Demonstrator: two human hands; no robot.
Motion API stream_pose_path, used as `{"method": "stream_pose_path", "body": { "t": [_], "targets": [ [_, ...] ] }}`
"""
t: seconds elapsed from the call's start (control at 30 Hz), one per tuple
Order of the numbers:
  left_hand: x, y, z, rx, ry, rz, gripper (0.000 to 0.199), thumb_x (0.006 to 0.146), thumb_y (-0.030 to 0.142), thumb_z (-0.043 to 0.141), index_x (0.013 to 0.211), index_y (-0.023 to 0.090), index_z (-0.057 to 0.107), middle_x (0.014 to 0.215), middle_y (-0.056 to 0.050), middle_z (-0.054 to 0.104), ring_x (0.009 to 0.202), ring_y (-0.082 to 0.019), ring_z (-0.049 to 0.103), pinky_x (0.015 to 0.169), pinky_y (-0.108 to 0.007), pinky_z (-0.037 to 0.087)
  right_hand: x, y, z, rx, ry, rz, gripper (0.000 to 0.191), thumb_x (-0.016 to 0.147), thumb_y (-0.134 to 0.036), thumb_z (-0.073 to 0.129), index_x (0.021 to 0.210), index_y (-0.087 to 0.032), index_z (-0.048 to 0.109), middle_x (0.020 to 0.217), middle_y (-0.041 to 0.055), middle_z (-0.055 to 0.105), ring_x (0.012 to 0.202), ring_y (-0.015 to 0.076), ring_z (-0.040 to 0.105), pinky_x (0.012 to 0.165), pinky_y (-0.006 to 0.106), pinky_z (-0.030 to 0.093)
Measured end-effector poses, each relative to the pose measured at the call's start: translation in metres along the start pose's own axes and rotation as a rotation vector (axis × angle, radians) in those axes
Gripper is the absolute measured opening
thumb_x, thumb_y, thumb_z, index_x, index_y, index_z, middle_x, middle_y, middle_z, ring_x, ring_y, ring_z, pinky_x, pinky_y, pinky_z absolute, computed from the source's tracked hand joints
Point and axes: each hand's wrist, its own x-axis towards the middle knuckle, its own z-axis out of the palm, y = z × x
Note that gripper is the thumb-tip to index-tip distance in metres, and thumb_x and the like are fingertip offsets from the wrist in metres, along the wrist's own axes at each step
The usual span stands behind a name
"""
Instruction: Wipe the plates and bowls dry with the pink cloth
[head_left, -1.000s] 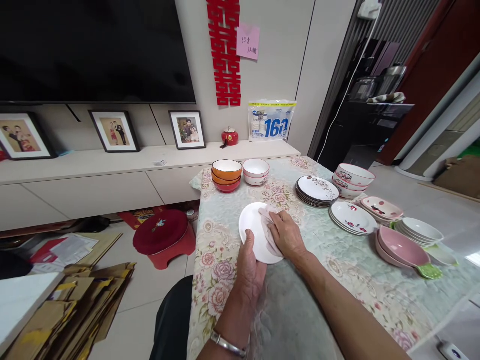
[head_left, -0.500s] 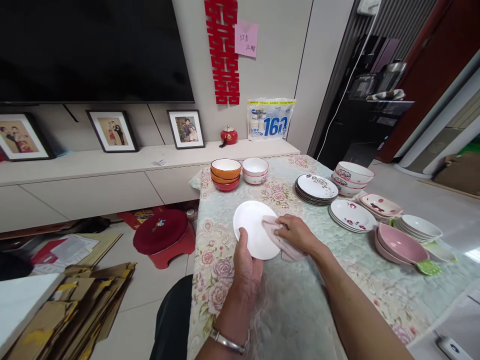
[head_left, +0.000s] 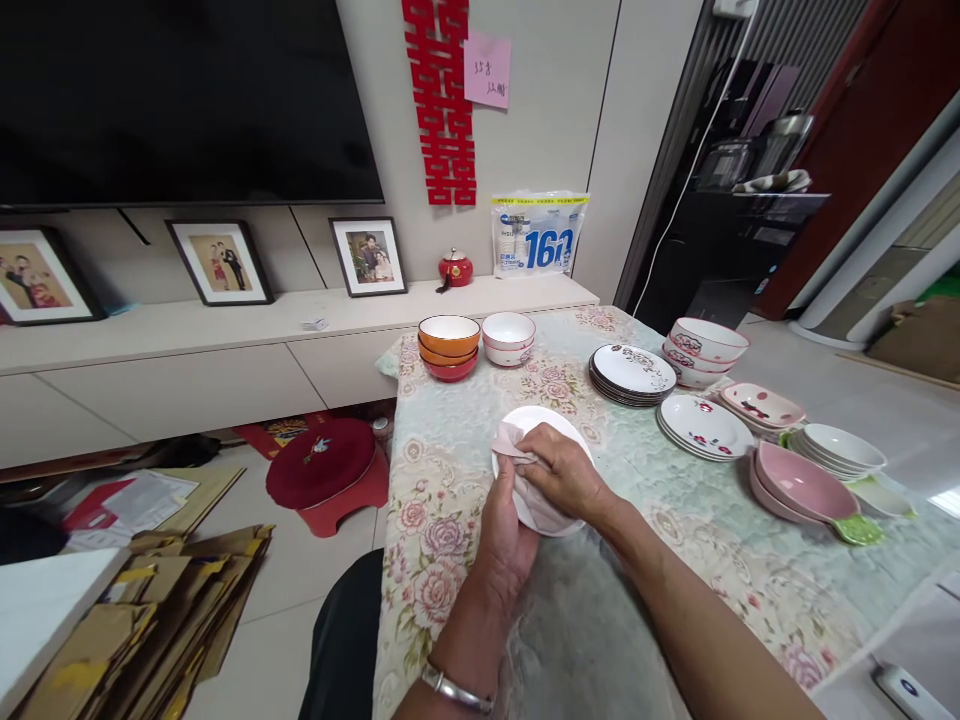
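Head view: a round white plate point(head_left: 553, 417) lies between the two hands over the near part of the floral tablecloth point(head_left: 442, 480), its face turned up toward the camera. Being circular, the plate offers no long axis; the governing relation is that of rim to left and face to right. The left hand point(head_left: 510, 530) supports the near-left rim, its thumb lying along the front side while the remaining fingers pass beneath the plate and are hidden, so their spread cannot be told. The right hand point(head_left: 564, 472) reaches in from the right and covers much of the face; its fingers are bent and bunched together on a pale pink cloth point(head_left: 544, 510), which runs slantwise from the upper left of the plate, just by the left thumb, to the lower right edge under the palm. Both hands thus meet the plate, the left at its edge, the right through the cloth. Well apart to the right stand the dark-rimmed plates point(head_left: 634, 370) and the flower-patterned plates point(head_left: 705, 425); beyond the plate stand the orange and red bowls point(head_left: 448, 348).
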Motion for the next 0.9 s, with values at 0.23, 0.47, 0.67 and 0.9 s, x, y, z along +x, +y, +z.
{"method": "stream_pose_path", "body": {
  "t": [0.23, 0.47, 0.67, 0.9],
  "targets": [
    [-0.002, 0.004, 0.0, -0.04, 0.053, 0.012, 0.059, 0.092, 0.05, 0.053, 0.137, 0.011, 0.055, 0.12, -0.018, 0.07, 0.121, -0.03, 0.062, 0.104, -0.044, 0.048, -0.001, 0.027, -0.014, -0.299, 0.218, 0.28, 0.015, 0.089, -0.025, 0.059, 0.098, -0.018, 0.068, 0.093, 0.0086, 0.061, 0.091, 0.0227, 0.057, 0.08, 0.032, 0.044],
    [-0.006, 0.007, 0.004, -0.035, 0.131, 0.098, 0.06, 0.09, 0.051, 0.055, 0.138, 0.014, 0.055, 0.12, -0.017, 0.071, 0.119, -0.031, 0.063, 0.103, -0.045, 0.049, -0.006, 0.043, -0.022, -0.36, 0.218, 0.57, 0.013, 0.088, -0.028, 0.054, 0.08, -0.019, 0.059, 0.079, 0.0075, 0.061, 0.072, 0.0215, 0.055, 0.064, 0.03, 0.034],
    [-0.004, 0.008, 0.002, -0.012, 0.099, 0.076, 0.061, 0.089, 0.049, 0.058, 0.139, 0.015, 0.054, 0.124, -0.018, 0.069, 0.12, -0.032, 0.062, 0.104, -0.047, 0.048, -0.004, 0.047, -0.02, -0.12, 0.263, 0.558, 0.034, 0.092, -0.044, 0.04, 0.066, -0.022, 0.045, 0.066, 0.0017, 0.058, 0.065, 0.0175, 0.05, 0.06, 0.027, 0.036],
    [-0.005, 0.006, 0.0, 0.057, 0.065, 0.021, 0.056, 0.09, 0.041, 0.058, 0.135, 0.007, 0.055, 0.118, -0.021, 0.07, 0.119, -0.033, 0.063, 0.104, -0.048, 0.048, -0.006, 0.051, -0.025, 0.432, 0.314, 0.588, 0.039, 0.078, -0.057, 0.06, 0.071, -0.021, 0.05, 0.064, -0.0029, 0.052, 0.062, 0.0141, 0.045, 0.054, 0.025, 0.036]
  ]
}}
